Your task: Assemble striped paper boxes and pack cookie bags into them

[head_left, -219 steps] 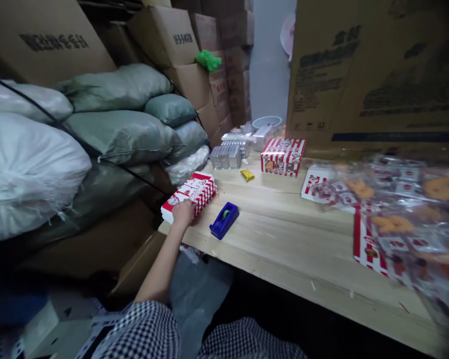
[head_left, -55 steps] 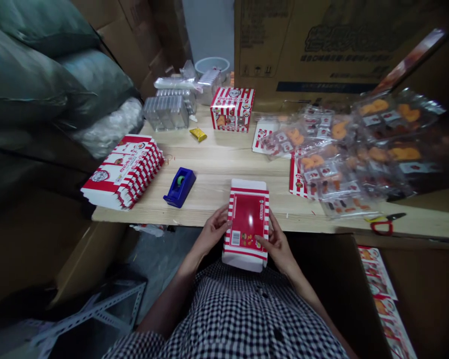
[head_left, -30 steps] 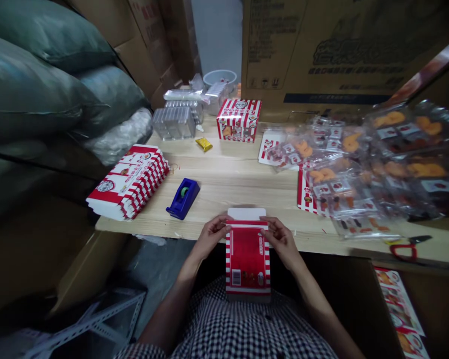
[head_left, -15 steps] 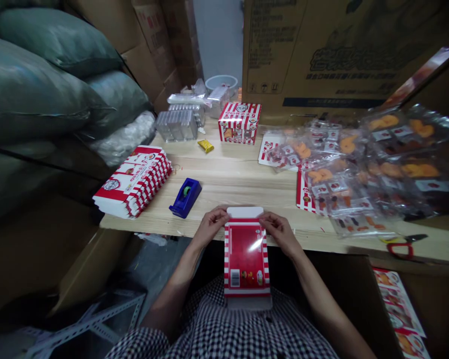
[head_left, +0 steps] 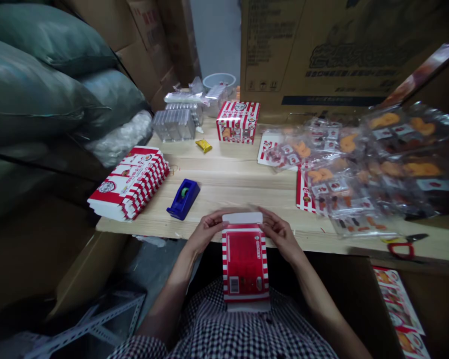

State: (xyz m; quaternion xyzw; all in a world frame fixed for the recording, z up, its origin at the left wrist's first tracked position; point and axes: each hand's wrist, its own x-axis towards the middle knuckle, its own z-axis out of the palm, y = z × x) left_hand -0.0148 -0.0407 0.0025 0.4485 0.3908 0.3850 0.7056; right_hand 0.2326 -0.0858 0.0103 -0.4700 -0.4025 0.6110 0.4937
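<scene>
A red-and-white striped cardboard box (head_left: 246, 264) is held at the table's front edge, its printed panel with a barcode facing up. A white flap stands out at its far end, and another shows at the end by my body. My left hand (head_left: 208, 230) pinches the far left corner beside the white flap. At the far right corner, my right hand (head_left: 279, 232) grips the box between thumb and fingers. Some fingertips of both hands are hidden behind the flap or blurred.
On the table (head_left: 224, 184) are a blue tape dispenser (head_left: 183, 199), a stack of flat striped cartons (head_left: 129, 182), a yellow packet (head_left: 204, 145) and a standing striped box (head_left: 238, 123). Clear food packets (head_left: 336, 182) and red-handled scissors (head_left: 401, 249) lie at right. Clear plastic trays (head_left: 174, 124) stand behind.
The box has tilted a little and dropped slightly. My fingers have curled further behind its far flap, and the view has shifted slightly.
</scene>
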